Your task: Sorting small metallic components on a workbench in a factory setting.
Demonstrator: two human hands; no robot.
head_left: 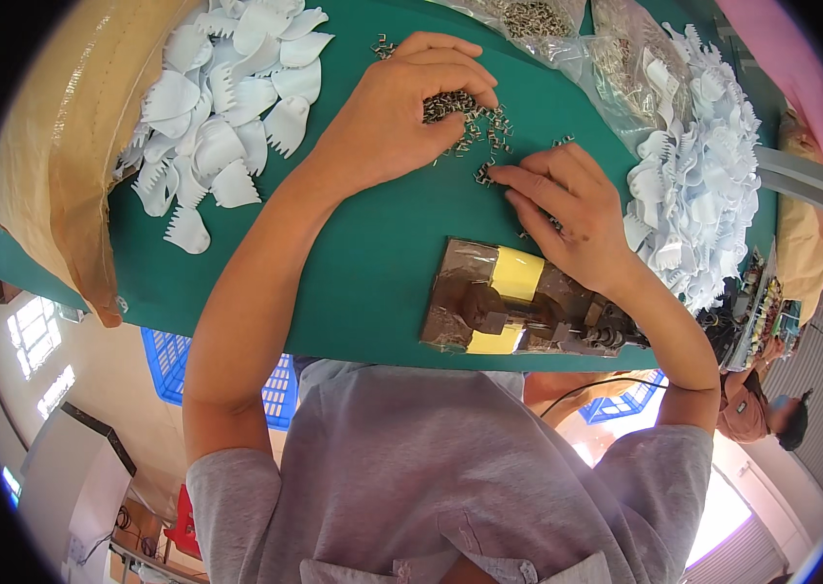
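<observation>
L hand: your left hand (402,102) reaches fwd across the green bench (372,263), palm down, wrist bent; fingers (465,86) curled loosely over the heap of small dark metal clips (475,122), touching it, not closed on any one piece.
R hand: your right hand (567,209) lies palm down just right of the heap; thumb & forefinger tips pinched on a single small clip (482,175) at the heap's near edge, other fingers spread flat on the bench.
Jig: brown block tool w/ yellow tape (509,307) sits near bench edge, under your R wrist.
Sides: white toothed plastic comb pieces, left pile (221,122), right pile (698,185).
Far edge: clear bags of clips (538,19).
</observation>
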